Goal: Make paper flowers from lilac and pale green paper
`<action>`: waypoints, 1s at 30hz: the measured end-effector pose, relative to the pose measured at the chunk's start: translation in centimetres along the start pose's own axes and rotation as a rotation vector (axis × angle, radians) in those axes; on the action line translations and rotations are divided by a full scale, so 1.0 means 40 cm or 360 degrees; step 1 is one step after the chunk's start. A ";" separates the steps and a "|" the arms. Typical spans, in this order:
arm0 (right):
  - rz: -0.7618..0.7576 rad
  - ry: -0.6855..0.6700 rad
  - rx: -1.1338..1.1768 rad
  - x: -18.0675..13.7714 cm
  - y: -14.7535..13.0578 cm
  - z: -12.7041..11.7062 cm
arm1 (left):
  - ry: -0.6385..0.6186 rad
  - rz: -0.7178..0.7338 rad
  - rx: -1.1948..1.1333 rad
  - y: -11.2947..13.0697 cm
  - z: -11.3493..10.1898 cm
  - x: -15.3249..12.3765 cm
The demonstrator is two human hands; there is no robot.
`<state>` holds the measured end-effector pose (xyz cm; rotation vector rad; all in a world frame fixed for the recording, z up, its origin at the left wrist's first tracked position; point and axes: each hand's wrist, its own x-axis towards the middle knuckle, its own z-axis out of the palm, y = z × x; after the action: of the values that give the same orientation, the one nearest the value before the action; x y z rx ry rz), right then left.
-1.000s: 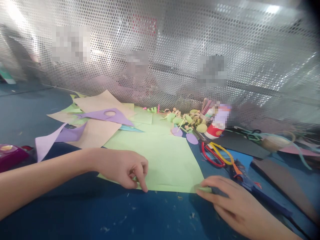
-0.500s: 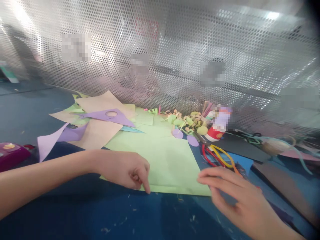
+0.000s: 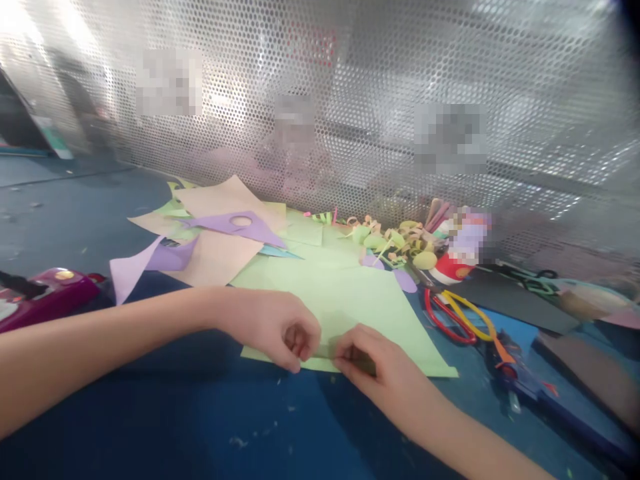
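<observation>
A large light green sheet of paper (image 3: 370, 300) lies on the dark blue table, with a narrow folded strip along its near edge. My left hand (image 3: 275, 327) rests over that edge, fingers curled in and the thumb pointing down at the strip. Just to its right, my right hand (image 3: 383, 373) pinches the same edge between thumb and fingertips. Both hands are close together but apart. The fingertips partly hide the paper they press on.
Beige paper (image 3: 220, 257) and purple cut paper (image 3: 245, 228) overlap at left, near a magenta tool (image 3: 55, 297). Red-handled scissors (image 3: 447, 320), yellow handles (image 3: 470, 313) and a dark blue glue gun (image 3: 530, 387) lie right. Curled paper pieces (image 3: 380, 240) sit before the perforated metal screen (image 3: 350, 133).
My right hand has moved left from beyond the sheet's right corner and closed at its near edge. My left hand's index finger has curled in. The view has shifted slightly.
</observation>
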<state>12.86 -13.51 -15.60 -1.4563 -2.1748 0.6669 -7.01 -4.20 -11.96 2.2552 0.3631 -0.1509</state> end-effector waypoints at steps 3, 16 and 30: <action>0.0029 0.0000 0.0038 0.001 0.001 0.003 | -0.0131 -0.0025 -0.0071 0.002 -0.028 -0.015; 0.0053 0.0001 0.0147 -0.006 0.009 0.014 | -0.0313 -0.0180 -0.0190 -0.043 -0.057 -0.018; -0.0107 0.0029 0.0067 -0.015 0.014 0.016 | -0.0340 -0.0185 -0.0145 -0.042 -0.056 -0.022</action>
<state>13.09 -13.99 -16.50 -1.3565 -2.1723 0.6696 -8.40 -1.64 -11.51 2.1046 0.3785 -0.4240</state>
